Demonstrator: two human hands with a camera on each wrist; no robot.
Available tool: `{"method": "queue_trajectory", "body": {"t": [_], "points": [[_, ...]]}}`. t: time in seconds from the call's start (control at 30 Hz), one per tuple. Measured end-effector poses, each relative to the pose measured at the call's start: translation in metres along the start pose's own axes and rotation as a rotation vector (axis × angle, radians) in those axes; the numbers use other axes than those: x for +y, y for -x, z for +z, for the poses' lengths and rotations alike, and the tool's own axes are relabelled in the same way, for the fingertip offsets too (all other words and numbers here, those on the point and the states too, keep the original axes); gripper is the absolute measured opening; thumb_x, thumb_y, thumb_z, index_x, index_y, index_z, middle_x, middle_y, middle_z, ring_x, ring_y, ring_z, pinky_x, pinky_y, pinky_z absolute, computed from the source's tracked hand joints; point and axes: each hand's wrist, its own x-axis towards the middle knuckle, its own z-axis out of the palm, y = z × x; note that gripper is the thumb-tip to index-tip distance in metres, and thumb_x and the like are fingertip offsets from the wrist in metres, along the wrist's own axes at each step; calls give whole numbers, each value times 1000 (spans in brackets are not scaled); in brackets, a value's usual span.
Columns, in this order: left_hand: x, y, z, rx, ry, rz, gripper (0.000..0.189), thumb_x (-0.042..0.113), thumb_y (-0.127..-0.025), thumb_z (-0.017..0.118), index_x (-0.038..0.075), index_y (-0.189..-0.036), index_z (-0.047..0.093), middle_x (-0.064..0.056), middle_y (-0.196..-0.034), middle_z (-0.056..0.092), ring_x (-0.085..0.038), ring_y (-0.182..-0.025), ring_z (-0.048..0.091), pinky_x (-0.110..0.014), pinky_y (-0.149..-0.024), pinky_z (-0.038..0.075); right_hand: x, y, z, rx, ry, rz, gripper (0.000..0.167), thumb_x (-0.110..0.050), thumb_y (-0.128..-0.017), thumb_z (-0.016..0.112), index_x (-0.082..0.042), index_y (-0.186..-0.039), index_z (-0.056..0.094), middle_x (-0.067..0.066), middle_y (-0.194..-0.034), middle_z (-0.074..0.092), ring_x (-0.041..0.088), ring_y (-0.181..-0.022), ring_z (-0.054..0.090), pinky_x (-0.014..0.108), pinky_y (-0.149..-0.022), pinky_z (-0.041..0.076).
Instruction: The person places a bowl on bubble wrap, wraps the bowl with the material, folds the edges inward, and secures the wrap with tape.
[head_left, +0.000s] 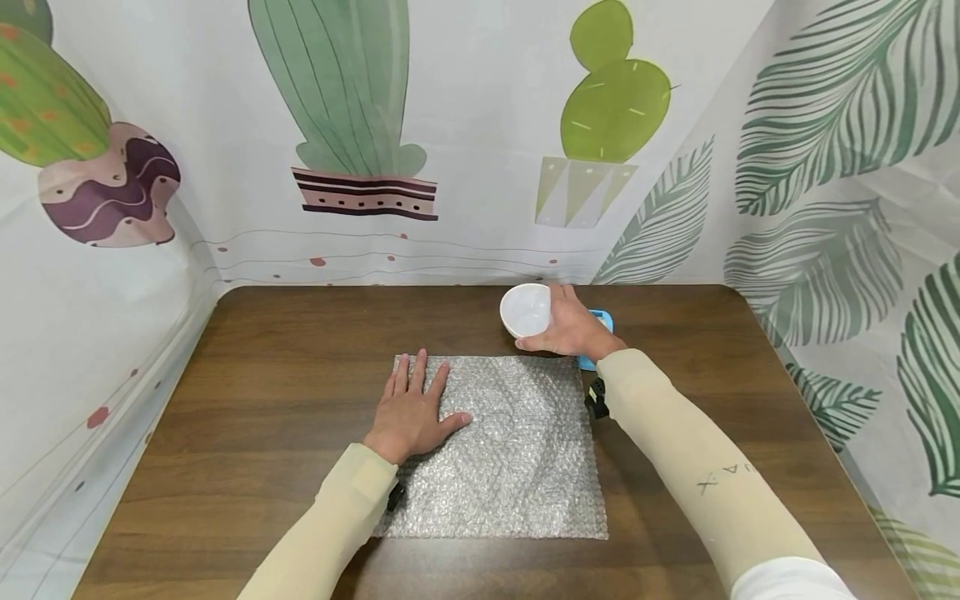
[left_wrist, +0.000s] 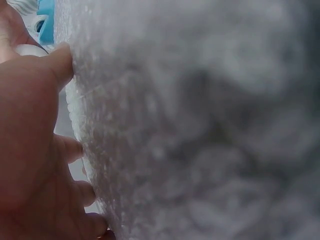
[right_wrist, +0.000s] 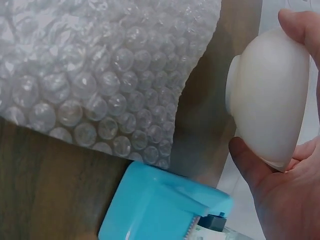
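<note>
The left hand (head_left: 410, 419) lies spread on the bubble wrap (head_left: 517, 454). The right hand (head_left: 573, 327) grips the bowl (head_left: 524, 310); a loose hold could drop it.

Head view looking forward and down, wrist views close-in, all sharing bubble wrap (head_left: 517, 458)

Counted on one table (head_left: 285, 392) in the head view: one bubble-wrap sheet (head_left: 506, 450) as clock centre, one white bowl (head_left: 525, 311) at 12 o'clock, one blue tape dispenser (right_wrist: 145, 205) between 1 and 2 o'clock. Also counted: one left hand (head_left: 410, 417) at 10 o'clock, one right hand (head_left: 566, 323) at 1 o'clock; three printed plant pots (head_left: 365, 194) at 10, 11 and 1 o'clock.
</note>
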Motion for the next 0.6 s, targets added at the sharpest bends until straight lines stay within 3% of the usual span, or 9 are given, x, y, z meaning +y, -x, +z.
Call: {"method": "queue_trajectory", "body": {"t": [0.6], "points": [[0, 0, 2, 0, -5, 1, 91, 72, -97, 51, 18, -167, 27, -22, -175, 7, -47, -162, 3, -56, -133, 11, -8, 5, -13, -20, -3, -66, 120, -48, -72, 91, 3, -158, 24, 26, -150, 38, 40, -130, 51, 56, -111, 48]]}}
